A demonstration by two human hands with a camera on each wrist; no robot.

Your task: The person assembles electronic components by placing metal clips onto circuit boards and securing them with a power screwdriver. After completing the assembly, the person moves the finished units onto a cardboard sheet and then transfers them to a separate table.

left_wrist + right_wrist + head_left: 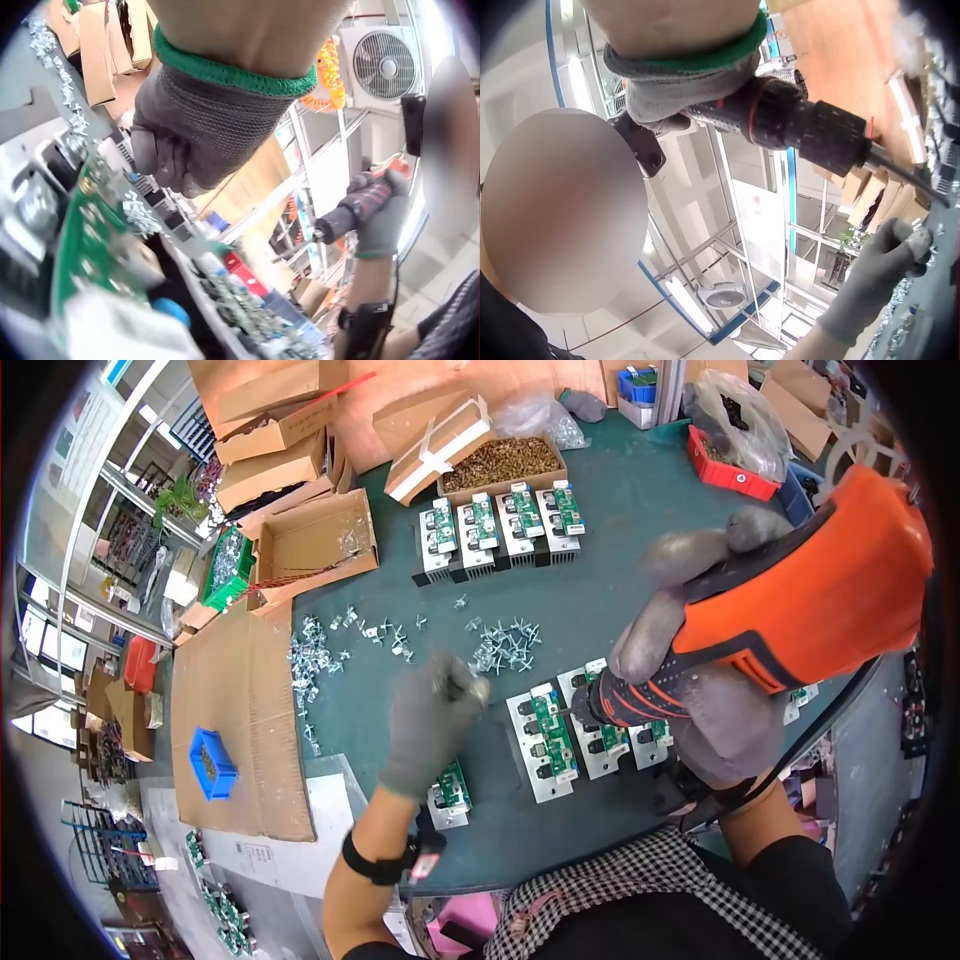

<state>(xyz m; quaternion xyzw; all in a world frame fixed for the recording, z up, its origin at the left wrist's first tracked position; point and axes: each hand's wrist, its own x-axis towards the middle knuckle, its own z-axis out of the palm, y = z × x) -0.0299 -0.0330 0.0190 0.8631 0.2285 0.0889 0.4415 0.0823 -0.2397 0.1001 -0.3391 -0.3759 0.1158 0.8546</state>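
My right hand (665,625), in a grey glove, grips an orange and black power screwdriver (800,590). Its bit points down-left at green circuit boards on metal plates (545,735) near the table's front edge. The left hand (435,715), also gloved, hovers to the left of those boards with its fingers curled, pinching small shiny screws (922,240). Another board (450,795) lies just below that hand. A loose pile of screws (505,645) sits just beyond both hands. The left wrist view shows the left hand (195,135) closed like a fist and the screwdriver (352,210) behind it.
Several finished boards (500,530) stand in a row at the back, before a box of brass parts (500,460). More screws (310,655) lie scattered left. A cardboard sheet (240,690) with a blue bin (212,763) lies at left, cardboard boxes (315,540) behind, a red bin (730,465) far right.
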